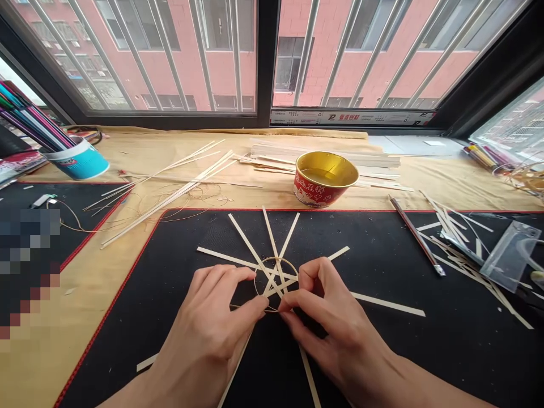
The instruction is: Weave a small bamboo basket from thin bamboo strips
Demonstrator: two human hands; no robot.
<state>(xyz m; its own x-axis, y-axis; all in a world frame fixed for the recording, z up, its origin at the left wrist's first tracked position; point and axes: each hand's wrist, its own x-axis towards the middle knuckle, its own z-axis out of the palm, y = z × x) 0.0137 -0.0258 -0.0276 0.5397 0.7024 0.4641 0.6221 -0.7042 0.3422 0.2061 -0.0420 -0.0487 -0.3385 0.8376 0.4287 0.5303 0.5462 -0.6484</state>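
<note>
Flat pale bamboo strips cross one another in a star on the black mat, their ends fanning outward. A thin bamboo strip curves in a ring around the crossing. My left hand grips the left side of this work, its thumb pressed at the lower left of the ring and its curled index finger at the ring's left edge. From the right, my right hand pinches the thin strip at the lower edge of the ring. Its fingertips partly cover the strips there.
Behind the black mat stands a red bowl with a gold inside, holding liquid. Loose strips lie at back left. A pencil, cut strips and a clear plastic piece lie right. A blue cup holds pens.
</note>
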